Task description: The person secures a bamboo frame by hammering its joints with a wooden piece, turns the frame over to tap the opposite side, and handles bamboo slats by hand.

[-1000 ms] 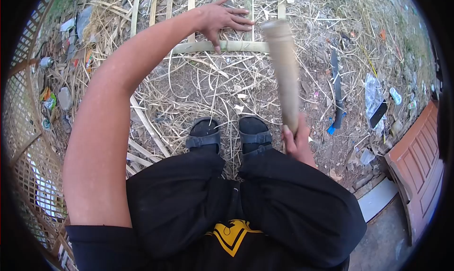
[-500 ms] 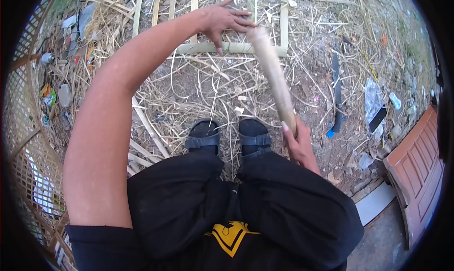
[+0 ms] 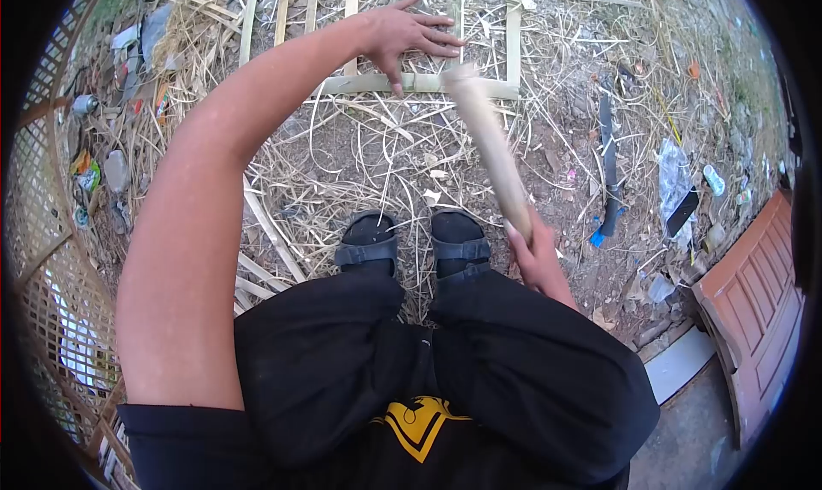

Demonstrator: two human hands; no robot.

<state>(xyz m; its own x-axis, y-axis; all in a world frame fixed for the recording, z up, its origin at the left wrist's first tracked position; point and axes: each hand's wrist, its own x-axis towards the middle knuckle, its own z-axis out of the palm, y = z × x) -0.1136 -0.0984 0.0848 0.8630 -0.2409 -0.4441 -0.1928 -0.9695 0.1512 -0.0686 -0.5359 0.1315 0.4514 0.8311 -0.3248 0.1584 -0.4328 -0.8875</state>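
While my right hand (image 3: 538, 255) is clamped on the wooden stick (image 3: 490, 143), my left hand (image 3: 411, 41), fingers (image 3: 441, 36) apart, lies over the bamboo frame (image 3: 423, 83); the stick's blurred tip (image 3: 463, 76) is by the frame's near edge (image 3: 498, 89), perhaps touching.

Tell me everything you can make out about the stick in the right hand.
The stick is pale brown, roughly round, and looks like wood or bamboo. Its far end is blunt and thicker; the slimmer near end is gripped in the right hand. It slants up and leftward in the view, its far end overlapping the pale crosswise strip; whether they touch I can't tell. It looks blurred, hiding surface detail.
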